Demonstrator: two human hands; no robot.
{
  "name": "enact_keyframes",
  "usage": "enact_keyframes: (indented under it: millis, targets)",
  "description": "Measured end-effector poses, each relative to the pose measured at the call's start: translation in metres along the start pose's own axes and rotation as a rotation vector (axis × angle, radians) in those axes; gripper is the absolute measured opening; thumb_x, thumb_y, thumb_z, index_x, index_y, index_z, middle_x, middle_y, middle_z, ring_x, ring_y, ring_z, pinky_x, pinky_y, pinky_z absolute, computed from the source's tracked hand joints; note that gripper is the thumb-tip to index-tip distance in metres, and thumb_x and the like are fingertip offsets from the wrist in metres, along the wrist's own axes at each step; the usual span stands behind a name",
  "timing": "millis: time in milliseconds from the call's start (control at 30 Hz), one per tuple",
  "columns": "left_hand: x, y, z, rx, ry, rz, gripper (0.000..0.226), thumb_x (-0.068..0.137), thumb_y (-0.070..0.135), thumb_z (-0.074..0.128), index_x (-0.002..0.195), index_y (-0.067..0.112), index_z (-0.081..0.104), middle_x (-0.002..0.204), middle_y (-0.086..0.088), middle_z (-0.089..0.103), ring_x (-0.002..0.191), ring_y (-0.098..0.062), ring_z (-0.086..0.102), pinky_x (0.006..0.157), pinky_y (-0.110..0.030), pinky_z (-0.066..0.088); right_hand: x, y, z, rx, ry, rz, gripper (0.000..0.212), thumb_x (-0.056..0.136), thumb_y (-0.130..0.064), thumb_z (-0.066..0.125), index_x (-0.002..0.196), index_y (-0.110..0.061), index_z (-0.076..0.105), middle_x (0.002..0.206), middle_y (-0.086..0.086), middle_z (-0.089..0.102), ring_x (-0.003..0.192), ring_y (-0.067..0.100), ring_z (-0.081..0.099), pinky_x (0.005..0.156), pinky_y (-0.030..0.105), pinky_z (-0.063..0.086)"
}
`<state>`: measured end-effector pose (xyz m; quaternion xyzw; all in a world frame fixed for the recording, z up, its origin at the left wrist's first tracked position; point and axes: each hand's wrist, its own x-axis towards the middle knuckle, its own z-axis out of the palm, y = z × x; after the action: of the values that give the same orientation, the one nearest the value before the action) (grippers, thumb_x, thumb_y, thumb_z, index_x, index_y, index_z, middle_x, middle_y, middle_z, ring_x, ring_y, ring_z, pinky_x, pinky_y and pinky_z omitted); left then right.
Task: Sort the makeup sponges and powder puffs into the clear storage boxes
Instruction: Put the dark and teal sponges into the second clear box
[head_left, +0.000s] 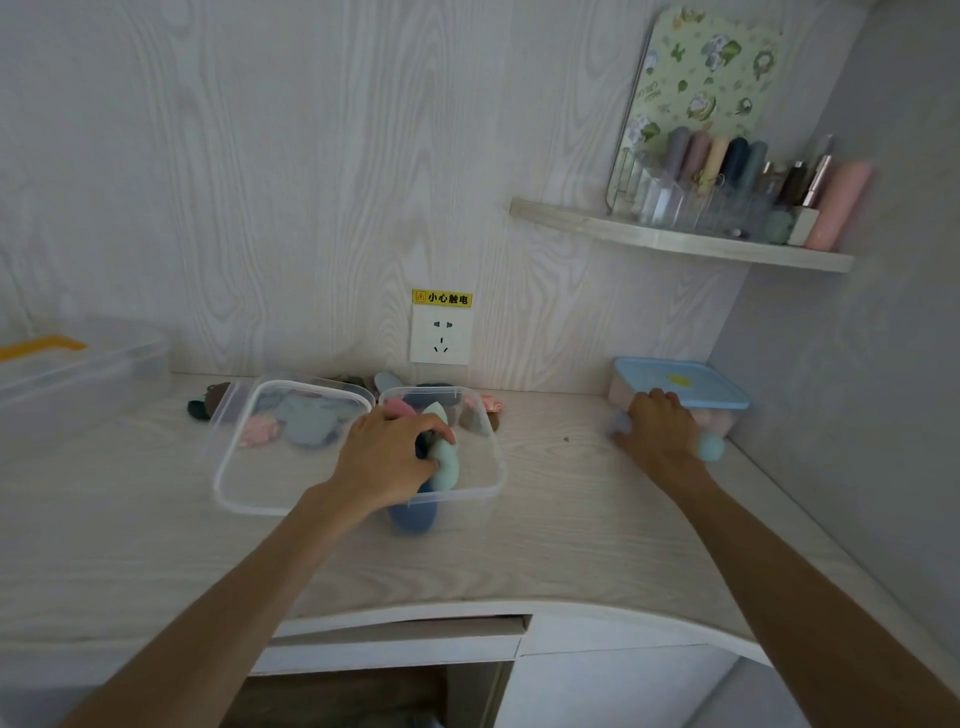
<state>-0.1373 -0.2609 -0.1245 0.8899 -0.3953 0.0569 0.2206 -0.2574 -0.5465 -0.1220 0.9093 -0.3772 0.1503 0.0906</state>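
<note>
Two clear storage boxes stand side by side mid-desk: the left box (228, 483) and the right box (493, 467). My left hand (387, 457) is over the right box, shut on a mint-green makeup sponge (447, 465); a dark blue sponge (413, 514) lies below it in the box. Pink and grey puffs (291, 423) show through the left box. My right hand (662, 428) rests at the desk's right, shut on a light blue sponge (710, 448), with a pale lilac one (619, 423) at its fingers. Loose sponges (205, 402) lie behind the boxes.
A blue-lidded container (680, 382) holding pink puffs sits against the right wall behind my right hand. A large clear bin with a yellow handle (78, 374) stands at far left. A wall socket (440, 335) is behind the boxes. A shelf (675, 239) with cosmetics hangs above right.
</note>
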Motion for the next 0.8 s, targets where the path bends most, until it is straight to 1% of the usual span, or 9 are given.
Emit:
enact_keyframes:
  millis: [100, 233, 333, 467, 567, 633, 667, 733, 800]
  targets:
    - [0.0, 0.0, 0.0, 0.019, -0.015, 0.007, 0.032, 0.086, 0.032, 0.06, 0.118, 0.037, 0.056, 0.127, 0.003, 0.052, 0.118, -0.018, 0.045, 0.098, -0.03, 0.034, -0.003, -0.005, 0.003, 0.16, -0.007, 0.024, 0.036, 0.085, -0.029, 0.06, 0.11, -0.004, 0.054, 0.118, 0.015, 0.058, 0.115, 0.03, 0.053, 0.085, 0.036, 0.045]
    - [0.0, -0.001, 0.0, 0.005, -0.02, 0.001, 0.032, 0.086, 0.032, 0.06, 0.117, 0.037, 0.056, 0.128, 0.003, 0.051, 0.119, -0.018, 0.043, 0.1, -0.03, 0.032, -0.002, -0.008, 0.002, 0.316, -0.124, 0.157, 0.054, 0.082, -0.038, 0.062, 0.121, -0.004, 0.045, 0.122, 0.016, 0.058, 0.114, 0.033, 0.056, 0.09, 0.038, 0.044]
    - [-0.001, -0.002, -0.001, -0.025, -0.011, -0.008, 0.03, 0.086, 0.03, 0.061, 0.115, 0.037, 0.057, 0.13, 0.005, 0.05, 0.121, -0.017, 0.042, 0.101, -0.029, 0.03, 0.002, -0.002, 0.001, 0.379, -0.179, 0.199, 0.053, 0.081, -0.042, 0.062, 0.117, -0.007, 0.046, 0.12, 0.015, 0.058, 0.112, 0.033, 0.057, 0.09, 0.038, 0.044]
    - [-0.002, -0.002, -0.002, -0.03, -0.008, -0.009, 0.03, 0.085, 0.031, 0.061, 0.115, 0.037, 0.057, 0.13, 0.005, 0.05, 0.121, -0.017, 0.042, 0.101, -0.029, 0.03, -0.001, -0.006, -0.008, 0.397, -0.125, 0.088, 0.044, 0.081, -0.041, 0.064, 0.11, -0.01, 0.052, 0.112, 0.011, 0.063, 0.106, 0.028, 0.058, 0.083, 0.032, 0.041]
    - [-0.001, 0.001, -0.002, 0.005, -0.026, -0.004, 0.033, 0.086, 0.032, 0.06, 0.118, 0.037, 0.055, 0.129, 0.004, 0.051, 0.121, -0.017, 0.041, 0.101, -0.03, 0.031, -0.007, -0.03, -0.041, 0.657, -0.097, -0.015, 0.035, 0.082, -0.038, 0.066, 0.105, -0.013, 0.056, 0.099, 0.003, 0.062, 0.091, 0.022, 0.06, 0.077, 0.028, 0.041]
    - [0.0, 0.003, -0.001, 0.019, -0.032, -0.002, 0.033, 0.086, 0.032, 0.06, 0.119, 0.037, 0.055, 0.129, 0.003, 0.051, 0.122, -0.018, 0.04, 0.101, -0.03, 0.03, -0.017, -0.055, -0.074, 0.927, -0.267, -0.16, 0.029, 0.083, -0.028, 0.069, 0.107, -0.015, 0.059, 0.098, 0.006, 0.063, 0.074, 0.016, 0.063, 0.072, 0.028, 0.05]
    - [0.0, 0.002, -0.002, 0.023, -0.029, -0.003, 0.034, 0.086, 0.032, 0.059, 0.119, 0.037, 0.055, 0.129, 0.003, 0.051, 0.123, -0.018, 0.04, 0.101, -0.031, 0.03, -0.022, -0.068, -0.089, 0.969, -0.394, -0.254, 0.029, 0.083, -0.023, 0.07, 0.109, -0.014, 0.061, 0.099, 0.009, 0.065, 0.07, 0.014, 0.064, 0.07, 0.025, 0.054]
    - [0.0, 0.003, -0.002, 0.032, -0.034, -0.002, 0.035, 0.086, 0.032, 0.059, 0.121, 0.036, 0.055, 0.129, 0.002, 0.051, 0.123, -0.019, 0.04, 0.101, -0.03, 0.03, -0.037, -0.092, -0.108, 0.846, -0.622, -0.385, 0.037, 0.08, -0.017, 0.074, 0.115, -0.01, 0.063, 0.1, 0.011, 0.07, 0.071, 0.012, 0.067, 0.073, 0.021, 0.058]
    - [0.0, 0.004, -0.003, 0.045, -0.036, -0.008, 0.036, 0.087, 0.033, 0.058, 0.122, 0.036, 0.054, 0.129, 0.001, 0.052, 0.124, -0.02, 0.04, 0.101, -0.03, 0.031, -0.049, -0.116, -0.115, 0.603, -0.702, -0.419, 0.047, 0.074, -0.02, 0.08, 0.115, -0.005, 0.064, 0.088, 0.0, 0.072, 0.071, 0.011, 0.069, 0.075, 0.02, 0.056]
